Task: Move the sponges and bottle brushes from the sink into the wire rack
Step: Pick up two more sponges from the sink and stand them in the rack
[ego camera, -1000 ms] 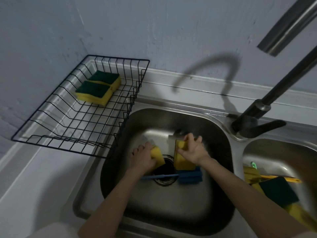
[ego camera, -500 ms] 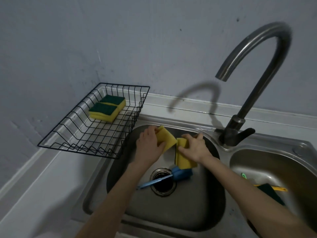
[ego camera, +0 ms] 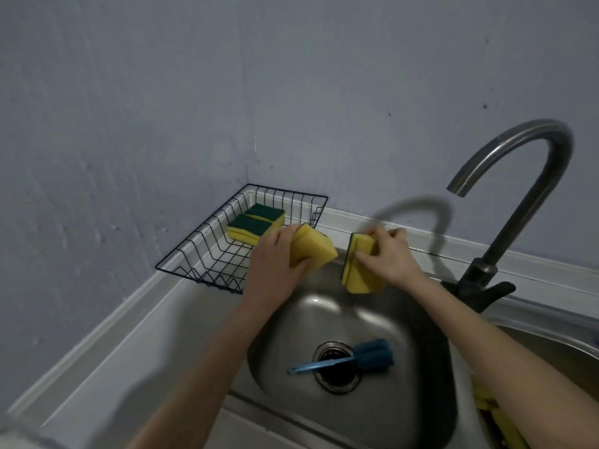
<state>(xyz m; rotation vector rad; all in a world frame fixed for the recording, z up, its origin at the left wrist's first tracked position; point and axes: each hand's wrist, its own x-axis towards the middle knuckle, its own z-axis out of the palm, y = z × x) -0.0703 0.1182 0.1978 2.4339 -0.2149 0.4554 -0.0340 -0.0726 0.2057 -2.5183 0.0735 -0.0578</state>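
Two yellow sponges are held in the air above the far rim of the sink; the left hand (ego camera: 275, 267) is closed around one yellow sponge (ego camera: 312, 252), its yellow face turned up and tilted, just beside the near right corner of the wire rack (ego camera: 207, 251); the right hand (ego camera: 385, 257) is clamped on a second sponge (ego camera: 361, 270), held on edge so its dark green scouring layer shows as a thin strip along the left side; the two held sponges are close to each other but apart.

Inside the black wire rack, at its far end by the wall corner, two more green-topped sponges (ego camera: 256, 225) lie flat, green side up, touching one another; the rack sits on the pale counter (ego camera: 129, 345) left of the basin.

Down in the steel sink basin (ego camera: 405, 400), a blue bottle brush (ego camera: 343, 359) lies across the drain (ego camera: 337, 367), its spongy head to the right and its handle pointing left.

The curved faucet (ego camera: 515, 202) rises at the right; past it, at the frame's lower right edge, something yellow (ego camera: 486, 400) shows in the second basin, partly hidden by the right forearm.
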